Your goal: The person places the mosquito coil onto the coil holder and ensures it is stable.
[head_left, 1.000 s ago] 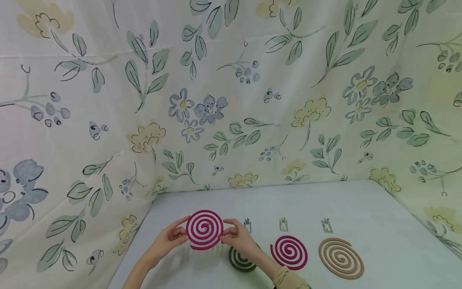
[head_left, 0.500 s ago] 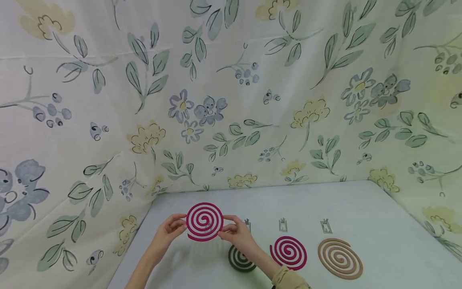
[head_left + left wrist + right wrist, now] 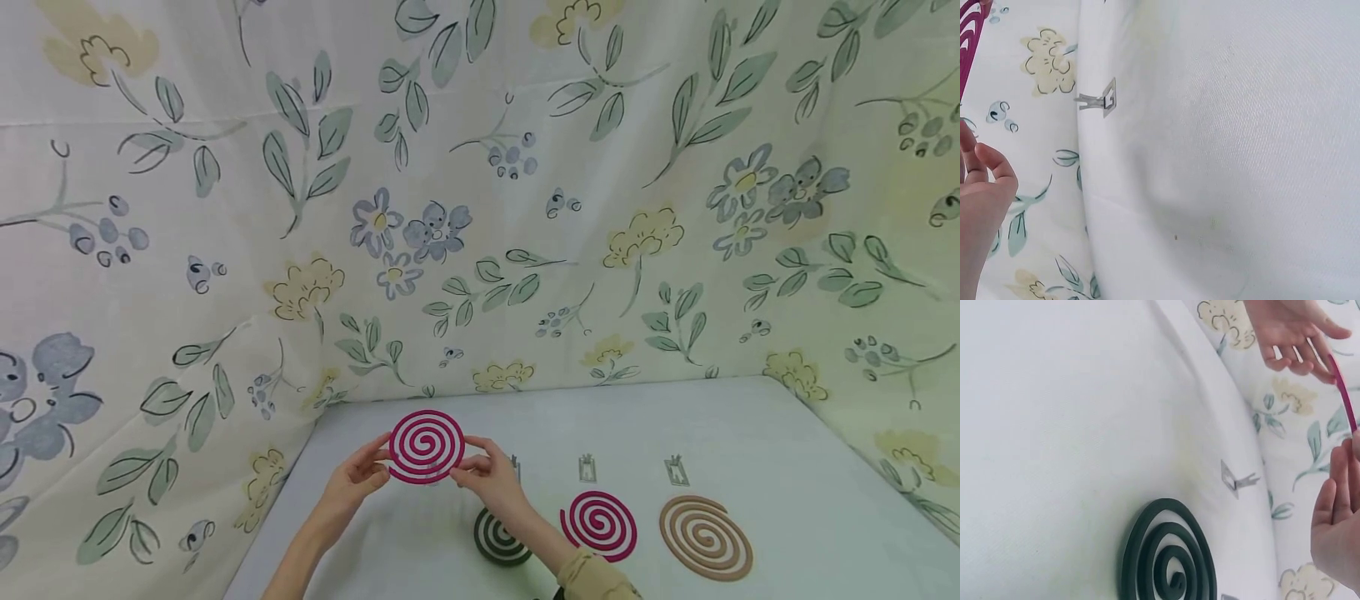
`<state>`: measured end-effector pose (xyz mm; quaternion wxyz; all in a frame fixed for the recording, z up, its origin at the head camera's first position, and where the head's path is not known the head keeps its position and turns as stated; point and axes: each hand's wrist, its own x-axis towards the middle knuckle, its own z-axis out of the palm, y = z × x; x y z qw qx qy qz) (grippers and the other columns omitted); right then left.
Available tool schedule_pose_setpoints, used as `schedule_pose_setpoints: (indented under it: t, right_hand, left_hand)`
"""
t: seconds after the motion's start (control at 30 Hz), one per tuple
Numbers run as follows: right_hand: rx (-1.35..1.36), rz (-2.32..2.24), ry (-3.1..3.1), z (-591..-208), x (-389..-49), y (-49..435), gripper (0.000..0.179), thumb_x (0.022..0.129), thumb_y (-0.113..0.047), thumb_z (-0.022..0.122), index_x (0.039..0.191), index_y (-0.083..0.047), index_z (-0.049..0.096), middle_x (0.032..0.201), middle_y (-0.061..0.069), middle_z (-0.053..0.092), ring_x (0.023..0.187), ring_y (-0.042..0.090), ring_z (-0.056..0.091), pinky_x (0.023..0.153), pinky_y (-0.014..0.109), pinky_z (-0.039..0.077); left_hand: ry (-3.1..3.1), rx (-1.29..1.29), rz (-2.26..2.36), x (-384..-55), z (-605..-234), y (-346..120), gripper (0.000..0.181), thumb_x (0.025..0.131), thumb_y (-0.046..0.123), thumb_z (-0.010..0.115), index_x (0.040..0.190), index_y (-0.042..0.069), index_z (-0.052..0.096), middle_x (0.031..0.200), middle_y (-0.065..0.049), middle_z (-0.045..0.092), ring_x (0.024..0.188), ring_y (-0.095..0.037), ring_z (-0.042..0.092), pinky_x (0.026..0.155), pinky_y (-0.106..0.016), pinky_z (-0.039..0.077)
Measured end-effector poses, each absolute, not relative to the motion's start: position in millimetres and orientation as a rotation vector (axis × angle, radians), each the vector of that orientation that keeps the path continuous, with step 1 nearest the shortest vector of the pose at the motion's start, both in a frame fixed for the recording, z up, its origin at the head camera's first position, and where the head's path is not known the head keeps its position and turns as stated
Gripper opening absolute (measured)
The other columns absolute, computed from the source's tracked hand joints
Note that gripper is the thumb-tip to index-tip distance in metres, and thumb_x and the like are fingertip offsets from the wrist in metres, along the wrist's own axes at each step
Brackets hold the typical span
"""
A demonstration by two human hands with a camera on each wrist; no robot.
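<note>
Between both hands, a magenta mosquito coil (image 3: 426,442) is held up above the table, its spiral facing the head camera. The left hand (image 3: 351,483) grips its left edge between fingers and thumb. At the opposite edge, the right hand (image 3: 491,483) pinches the rim, thumb low and fingers higher. The right wrist view shows the coil (image 3: 1344,397) edge-on between the two hands. Behind the held coil, a small metal coil stand is partly hidden in the head view; the left wrist view shows this stand (image 3: 1109,98) plainly.
A dark green coil (image 3: 480,533) lies partly under the right forearm. Another magenta coil (image 3: 598,523) and a tan coil (image 3: 705,536) lie to its right. Metal stands (image 3: 587,468) form a row behind them. Floral cloth (image 3: 480,208) hangs around the white table (image 3: 825,517).
Both hands have raised the magenta coil a little and moved it away from the person, its face tilting back slightly. The coils and stands on the table stay put.
</note>
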<state>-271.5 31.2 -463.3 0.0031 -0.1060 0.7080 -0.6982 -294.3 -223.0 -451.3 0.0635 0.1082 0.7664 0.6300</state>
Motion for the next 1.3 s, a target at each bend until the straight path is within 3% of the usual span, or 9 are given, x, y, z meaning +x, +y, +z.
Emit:
schedule_pose_setpoints:
  t: [0.2, 0.5, 0.63, 0.9, 1.3]
  right_hand:
    - [-0.304, -2.216, 2.243, -462.8, -279.6, 28.0, 0.056, 0.087, -0.014, 0.068, 0.136, -0.002, 0.044, 0.094, 0.014, 0.070, 0.075, 0.011, 0.063, 0.075, 0.026, 0.053]
    - [-0.246, -2.233, 2.219, -470.2, -285.7, 25.8, 0.055, 0.089, -0.011, 0.065, 0.138, 0.001, 0.043, 0.100, 0.018, 0.069, 0.080, 0.017, 0.066, 0.079, 0.029, 0.054]
    - [-0.226, -2.258, 2.199, -471.4, -287.5, 24.6, 0.054, 0.090, -0.012, 0.064, 0.139, -0.002, 0.043, 0.101, 0.015, 0.069, 0.087, 0.022, 0.067, 0.083, 0.029, 0.054]
    - [-0.188, -2.291, 2.177, -475.6, -291.0, 22.0, 0.055, 0.089, -0.013, 0.064, 0.139, -0.004, 0.044, 0.100, 0.014, 0.069, 0.085, 0.014, 0.066, 0.081, 0.028, 0.053]
    - [-0.067, -2.310, 2.152, -487.6, -290.3, 16.4, 0.052, 0.089, -0.011, 0.064, 0.137, 0.001, 0.045, 0.099, 0.016, 0.069, 0.085, 0.016, 0.066, 0.081, 0.031, 0.052]
  left_hand:
    - [2.284, 0.403, 1.896, -295.3, -450.5, -217.8, 0.068, 0.089, 0.012, 0.064, 0.148, 0.021, 0.031, 0.121, -0.003, 0.058, 0.102, -0.014, 0.056, 0.086, -0.024, 0.050]
    - [2.311, 0.385, 1.904, -298.1, -457.5, -210.7, 0.068, 0.089, 0.012, 0.064, 0.148, 0.019, 0.031, 0.129, -0.019, 0.053, 0.104, -0.016, 0.053, 0.085, -0.021, 0.049]
    - [2.339, 0.326, 1.920, -300.0, -459.6, -207.7, 0.065, 0.089, 0.013, 0.065, 0.146, 0.021, 0.034, 0.128, -0.016, 0.055, 0.105, -0.014, 0.053, 0.086, -0.020, 0.048]
    - [2.389, 0.281, 1.925, -307.6, -466.9, -205.1, 0.064, 0.089, 0.015, 0.065, 0.146, 0.020, 0.036, 0.126, -0.014, 0.056, 0.105, -0.014, 0.054, 0.085, -0.019, 0.048]
    - [2.368, 0.241, 1.886, -314.4, -486.1, -203.9, 0.071, 0.086, 0.016, 0.069, 0.147, 0.021, 0.033, 0.129, -0.012, 0.055, 0.113, -0.022, 0.051, 0.089, -0.029, 0.048]
